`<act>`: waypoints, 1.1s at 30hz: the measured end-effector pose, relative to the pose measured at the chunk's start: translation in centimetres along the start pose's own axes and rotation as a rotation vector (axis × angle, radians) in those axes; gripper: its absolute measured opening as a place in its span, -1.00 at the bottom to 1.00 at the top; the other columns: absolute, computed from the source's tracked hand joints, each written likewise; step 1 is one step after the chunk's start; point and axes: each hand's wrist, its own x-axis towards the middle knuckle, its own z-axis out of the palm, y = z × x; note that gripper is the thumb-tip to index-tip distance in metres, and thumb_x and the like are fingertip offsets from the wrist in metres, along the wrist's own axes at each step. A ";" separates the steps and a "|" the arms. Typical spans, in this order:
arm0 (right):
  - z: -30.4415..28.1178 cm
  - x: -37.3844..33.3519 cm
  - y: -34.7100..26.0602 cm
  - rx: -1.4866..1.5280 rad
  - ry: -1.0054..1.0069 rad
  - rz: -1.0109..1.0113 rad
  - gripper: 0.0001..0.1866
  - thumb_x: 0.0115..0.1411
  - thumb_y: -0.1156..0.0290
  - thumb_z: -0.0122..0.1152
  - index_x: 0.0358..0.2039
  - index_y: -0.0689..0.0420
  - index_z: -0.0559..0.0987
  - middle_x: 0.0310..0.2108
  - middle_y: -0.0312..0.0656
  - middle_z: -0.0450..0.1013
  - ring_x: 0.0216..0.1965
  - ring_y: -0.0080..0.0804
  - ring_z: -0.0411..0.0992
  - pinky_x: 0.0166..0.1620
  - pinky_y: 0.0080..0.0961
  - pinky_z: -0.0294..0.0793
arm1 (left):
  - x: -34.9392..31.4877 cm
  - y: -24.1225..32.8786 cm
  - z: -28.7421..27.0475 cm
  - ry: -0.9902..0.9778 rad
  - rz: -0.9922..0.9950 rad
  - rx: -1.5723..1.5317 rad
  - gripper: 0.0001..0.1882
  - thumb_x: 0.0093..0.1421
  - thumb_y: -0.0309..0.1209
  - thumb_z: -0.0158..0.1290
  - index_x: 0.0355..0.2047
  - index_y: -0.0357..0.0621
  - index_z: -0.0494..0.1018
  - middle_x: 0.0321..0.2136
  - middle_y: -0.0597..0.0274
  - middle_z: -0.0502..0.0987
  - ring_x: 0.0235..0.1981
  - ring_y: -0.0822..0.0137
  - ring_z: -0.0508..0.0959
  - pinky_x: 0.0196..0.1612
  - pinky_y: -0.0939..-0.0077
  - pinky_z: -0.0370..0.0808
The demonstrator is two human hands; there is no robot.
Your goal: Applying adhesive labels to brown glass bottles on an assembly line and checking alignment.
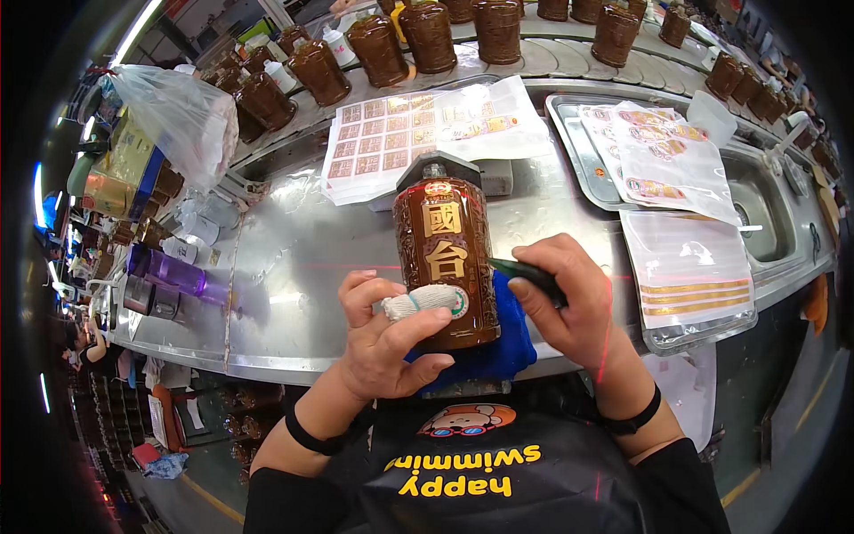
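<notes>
Clock hours taken from the brown bottle, set near the bench's front edge with neck toward 12. At 7, rests left-hand fingers loosely curled, one white-sleeved and laid across the bottle's front; cannot tell whether gripping. At 4, wraps right-hand fingers firmly round a dark green tool, tip against or just beside the bottle's flank. At 5, shows blue cloth. Leaves widest bare steel bench from 8 to 10, out to a purple tumbler. Narrows at 2, before a metal tray's rim; crowded from 11 to 1 by label sheets.
</notes>
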 end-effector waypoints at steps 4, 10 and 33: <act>0.6 0.1 -1.5 0.108 -0.054 0.015 -0.66 0.11 0.54 0.26 -0.07 0.24 0.47 -0.31 -0.02 0.48 -0.38 -0.24 0.48 -0.31 -0.44 0.46 | -0.4 -0.1 0.7 0.166 -0.185 -0.066 -0.63 0.14 -0.10 0.13 -0.10 0.04 0.45 -0.20 0.29 0.55 -0.12 0.15 0.29 0.05 0.04 0.18; 1.1 -0.4 0.0 0.215 0.090 0.434 -0.77 0.19 0.45 0.20 -0.16 0.24 0.48 -0.45 -0.19 0.50 -0.38 -0.57 0.45 -0.29 -0.58 0.45 | -1.2 -0.5 0.4 0.092 -0.042 0.083 -0.69 0.15 -0.15 0.13 -0.14 0.05 0.48 -0.25 0.31 0.57 -0.13 0.17 0.30 0.04 0.02 0.19; 0.4 -1.7 1.0 0.326 0.087 0.495 -0.75 0.21 0.36 0.23 -0.17 0.22 0.50 -0.37 -0.20 0.53 -0.34 -0.59 0.44 -0.27 -0.61 0.45 | 4.0 -2.3 0.2 -0.200 0.122 -0.036 -0.46 0.10 0.27 -0.03 -0.22 0.13 0.47 -0.29 0.43 0.57 -0.10 0.22 0.30 0.20 -0.01 -0.04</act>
